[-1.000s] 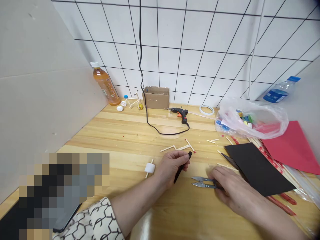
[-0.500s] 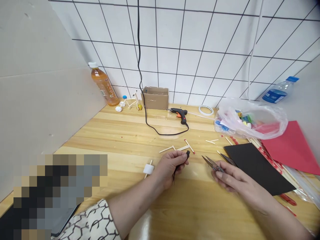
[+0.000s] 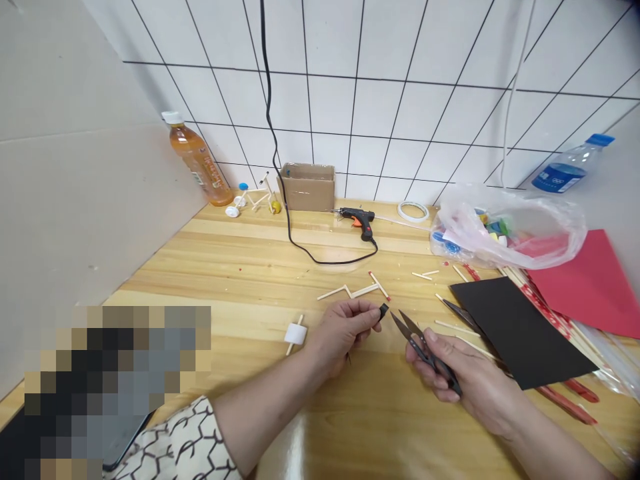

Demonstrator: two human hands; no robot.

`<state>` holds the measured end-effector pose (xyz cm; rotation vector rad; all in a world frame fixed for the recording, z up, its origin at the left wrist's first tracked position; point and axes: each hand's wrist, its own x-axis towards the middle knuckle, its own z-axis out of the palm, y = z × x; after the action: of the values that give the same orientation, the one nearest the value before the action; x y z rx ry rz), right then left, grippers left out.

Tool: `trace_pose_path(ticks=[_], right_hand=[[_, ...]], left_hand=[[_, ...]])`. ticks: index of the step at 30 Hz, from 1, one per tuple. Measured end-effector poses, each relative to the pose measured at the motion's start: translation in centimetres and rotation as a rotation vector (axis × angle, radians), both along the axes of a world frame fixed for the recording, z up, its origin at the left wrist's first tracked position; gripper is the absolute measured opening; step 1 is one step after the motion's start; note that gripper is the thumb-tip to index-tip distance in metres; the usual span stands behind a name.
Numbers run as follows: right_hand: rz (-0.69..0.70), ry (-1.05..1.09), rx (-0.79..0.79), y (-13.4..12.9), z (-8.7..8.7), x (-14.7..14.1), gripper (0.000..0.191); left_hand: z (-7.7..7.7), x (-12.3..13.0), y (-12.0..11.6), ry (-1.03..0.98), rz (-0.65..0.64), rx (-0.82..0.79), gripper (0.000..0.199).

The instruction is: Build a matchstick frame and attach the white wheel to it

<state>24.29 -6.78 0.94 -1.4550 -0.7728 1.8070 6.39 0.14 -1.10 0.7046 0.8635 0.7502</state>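
Between thumb and fingers, my left hand [image 3: 347, 333] pinches a small strip of black paper [image 3: 383, 311]; most of the strip is hidden in the hand. My right hand [image 3: 460, 370] is closed round a pair of dark metal thread snips [image 3: 425, 350]. The snips' blades are parted and point up and left, close to the strip's end but apart from it. Just beyond my left hand lie joined thin wooden sticks [image 3: 363, 290]. Left of my wrist, a white roll [image 3: 295, 334] sits on a stick. A black sheet [image 3: 520, 333] lies right of the snips.
At the back are a glue gun [image 3: 357, 220] with its cord, a cardboard box [image 3: 307, 188], a tape roll [image 3: 413, 212] and a stick model [image 3: 255, 197]. A tea bottle [image 3: 197, 163] leans at left. A plastic bag [image 3: 505, 233], red sheet [image 3: 595, 287] and water bottle [image 3: 570, 167] are at right.
My right hand has turned and moved left, bringing the snips nearer the black strip, and their blades show wider apart. The strip's end now tilts to the right. The view has shifted slightly.
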Motion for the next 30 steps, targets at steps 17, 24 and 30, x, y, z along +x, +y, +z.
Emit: trace_pose_path(ticks=[17, 24, 30], right_hand=[[-0.018, 0.009, -0.024, 0.0, 0.04, -0.11, 0.045], [-0.016, 0.029, -0.024, 0.05, -0.14, 0.04, 0.044], [-0.016, 0.026, -0.027, 0.03, 0.03, -0.01, 0.045]], left_hand=[[0.14, 0.24, -0.12, 0.027, 0.018, 0.003, 0.03], [-0.04, 0.17, -0.09, 0.001, 0.022, -0.011, 0.028], [-0.06, 0.16, -0.07, 0.002, 0.018, -0.006, 0.029]])
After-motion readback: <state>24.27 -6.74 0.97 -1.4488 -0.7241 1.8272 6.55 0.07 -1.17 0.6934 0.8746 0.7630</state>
